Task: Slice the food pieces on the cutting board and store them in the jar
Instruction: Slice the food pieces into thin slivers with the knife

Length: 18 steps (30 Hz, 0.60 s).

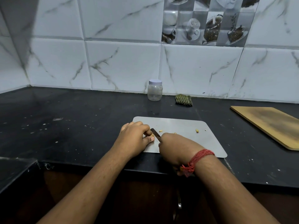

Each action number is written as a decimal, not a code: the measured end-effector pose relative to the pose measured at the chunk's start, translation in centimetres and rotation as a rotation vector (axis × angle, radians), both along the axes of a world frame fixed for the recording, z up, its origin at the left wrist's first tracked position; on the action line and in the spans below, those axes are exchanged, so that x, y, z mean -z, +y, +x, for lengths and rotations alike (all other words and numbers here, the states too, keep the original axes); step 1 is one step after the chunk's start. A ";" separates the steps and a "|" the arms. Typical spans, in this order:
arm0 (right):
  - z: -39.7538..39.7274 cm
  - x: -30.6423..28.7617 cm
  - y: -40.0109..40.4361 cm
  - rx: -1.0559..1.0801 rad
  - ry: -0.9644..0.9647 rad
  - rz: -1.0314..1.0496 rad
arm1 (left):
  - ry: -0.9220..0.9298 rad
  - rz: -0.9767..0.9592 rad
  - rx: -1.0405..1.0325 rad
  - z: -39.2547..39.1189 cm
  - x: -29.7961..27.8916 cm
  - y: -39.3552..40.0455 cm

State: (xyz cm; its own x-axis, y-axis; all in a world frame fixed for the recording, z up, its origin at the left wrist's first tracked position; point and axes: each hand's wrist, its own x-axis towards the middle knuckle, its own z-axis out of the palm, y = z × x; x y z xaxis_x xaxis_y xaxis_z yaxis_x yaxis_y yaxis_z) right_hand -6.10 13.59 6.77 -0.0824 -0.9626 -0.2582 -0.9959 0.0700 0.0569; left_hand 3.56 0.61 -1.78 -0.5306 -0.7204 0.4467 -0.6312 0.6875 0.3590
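A black stone countertop (80, 120), flecked with pale specks and crumbs, runs along a wall of white marble-patterned tiles (123, 65), one panel of which is a grey decorative tile printed with cups and dishes (207, 21). A folded green striped cloth (184, 100) lies on the counter at the foot of the wall, and a tan wooden board with a darkened, scorched-looking centre (268, 125) lies flat at the right, partly cut off by the frame edge. Below the counter's front edge, dark brown cabinet fronts (145, 199) are visible, with a metal handle (179, 201) only dimly made out.
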 end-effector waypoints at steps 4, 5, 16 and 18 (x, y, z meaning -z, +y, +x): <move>0.1 0.4 -0.2 0.079 -0.113 -0.021 | 0.024 0.017 -0.006 0.1 0.0 0.0; 0.2 0.3 -0.1 0.069 -0.092 -0.020 | 0.026 0.016 -0.005 0.1 0.0 0.0; 0.5 -0.1 -0.9 -0.105 0.120 0.113 | -0.008 -0.010 -0.006 -0.1 0.1 -0.3; 0.7 0.4 -1.3 -0.183 0.221 0.180 | -0.016 -0.013 -0.005 0.0 0.1 -0.3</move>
State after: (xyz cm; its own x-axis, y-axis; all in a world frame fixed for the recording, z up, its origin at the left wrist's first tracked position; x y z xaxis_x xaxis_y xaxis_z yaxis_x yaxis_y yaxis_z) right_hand -5.38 12.28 6.40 0.0144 -0.9070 -0.4208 -0.9531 -0.1397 0.2685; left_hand 3.52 0.30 -1.90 -0.5339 -0.7173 0.4477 -0.6402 0.6888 0.3401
